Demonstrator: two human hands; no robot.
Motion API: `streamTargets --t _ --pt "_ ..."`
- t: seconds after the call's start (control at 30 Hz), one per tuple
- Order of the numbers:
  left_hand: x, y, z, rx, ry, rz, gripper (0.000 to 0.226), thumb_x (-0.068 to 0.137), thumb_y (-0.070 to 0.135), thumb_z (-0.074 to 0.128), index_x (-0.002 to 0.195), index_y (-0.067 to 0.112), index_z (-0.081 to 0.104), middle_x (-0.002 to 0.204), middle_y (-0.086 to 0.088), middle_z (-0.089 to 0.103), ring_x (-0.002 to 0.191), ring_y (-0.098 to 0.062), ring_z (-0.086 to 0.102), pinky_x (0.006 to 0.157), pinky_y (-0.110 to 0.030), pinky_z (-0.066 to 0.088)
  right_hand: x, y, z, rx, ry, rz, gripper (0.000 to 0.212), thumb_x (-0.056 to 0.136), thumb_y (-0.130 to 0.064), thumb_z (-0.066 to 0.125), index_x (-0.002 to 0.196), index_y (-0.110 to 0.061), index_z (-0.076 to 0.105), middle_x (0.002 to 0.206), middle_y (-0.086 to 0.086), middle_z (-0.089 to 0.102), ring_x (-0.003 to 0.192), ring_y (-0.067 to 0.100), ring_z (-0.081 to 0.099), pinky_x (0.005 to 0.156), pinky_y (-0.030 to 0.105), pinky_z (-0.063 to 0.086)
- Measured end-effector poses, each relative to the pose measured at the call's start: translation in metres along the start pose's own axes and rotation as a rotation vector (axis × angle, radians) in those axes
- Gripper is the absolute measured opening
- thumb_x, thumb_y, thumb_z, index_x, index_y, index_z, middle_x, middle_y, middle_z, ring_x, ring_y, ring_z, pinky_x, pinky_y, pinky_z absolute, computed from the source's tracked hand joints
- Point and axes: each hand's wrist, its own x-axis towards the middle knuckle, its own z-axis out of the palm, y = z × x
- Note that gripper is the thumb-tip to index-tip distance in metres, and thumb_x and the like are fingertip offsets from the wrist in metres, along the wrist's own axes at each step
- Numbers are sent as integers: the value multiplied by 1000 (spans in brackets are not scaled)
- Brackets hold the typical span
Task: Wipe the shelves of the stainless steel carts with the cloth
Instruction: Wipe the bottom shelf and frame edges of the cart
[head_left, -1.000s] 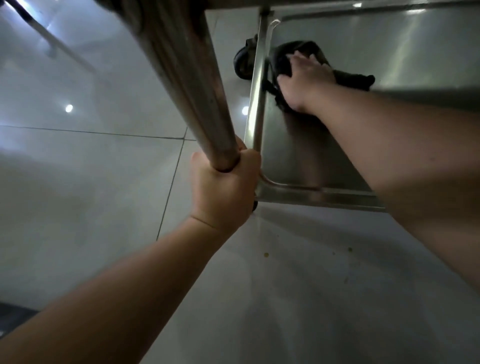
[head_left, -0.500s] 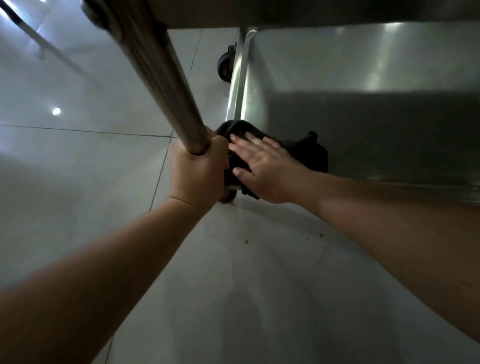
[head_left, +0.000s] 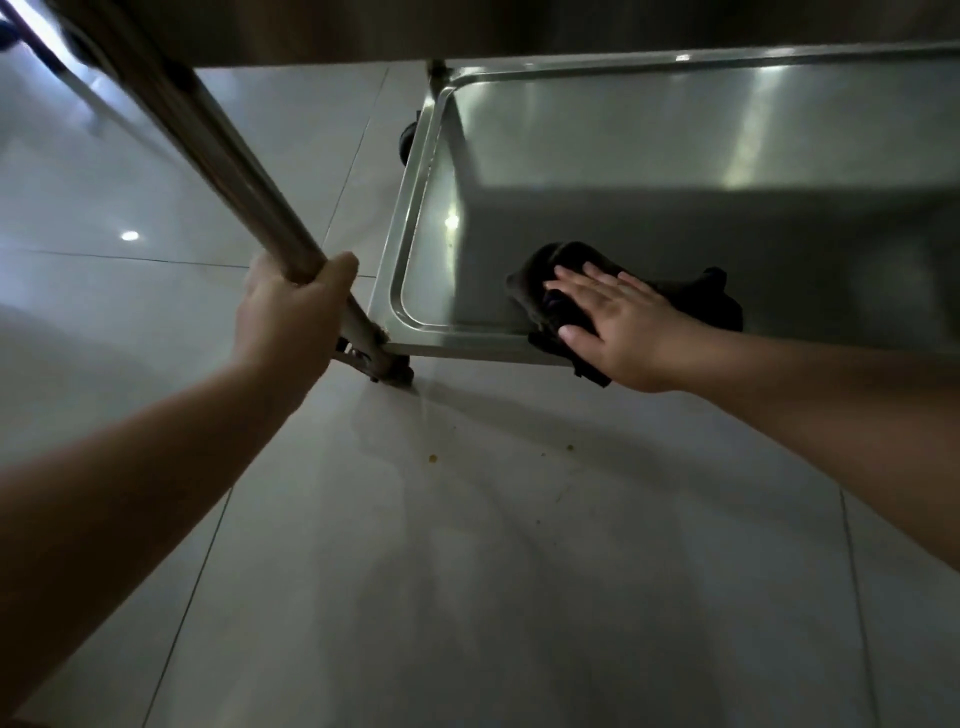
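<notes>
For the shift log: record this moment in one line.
left hand: grips steel cart post | right hand: flat on dark cloth | place: bottom steel shelf, near edge

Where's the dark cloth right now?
In the head view, the dark cloth lies on the bottom shelf at its near rim, under the flat right hand.

No writing to read here.

I can find no text, label, brand mark, number or sign on the cart shelf, on the cart post to its left, on the dark cloth lying on the shelf, or on the floor tiles below its front rim.
</notes>
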Motion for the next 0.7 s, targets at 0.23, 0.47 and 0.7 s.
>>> streamTargets --t 0.23,0.47,0.7 --pt "-66 1 41 208 -364 -376 42 97 39 72 126 11 60 116 -10 65 83 -15 58 58 -21 45 -40 60 -8 -1 36 18 64 106 -52 35 165 -36 16 174 -15 6 160 9 1 128 33 -1" --pt "-113 77 123 541 -531 266 37 95 43 66 128 33 52 110 13 56 93 -10 58 71 -26 46 -80 109 -13 2 94 35 65 103 -55 30 165 -37 19 174 -14 8 160 9 3 129 32 0" --pt "-138 102 193 617 -511 579 57 97 51 59 147 27 45 148 0 48 135 -25 45 108 -45 43 -138 178 -22 -4 179 118 66 101 -57 24 163 -34 25 173 -13 15 160 11 9 128 32 3"
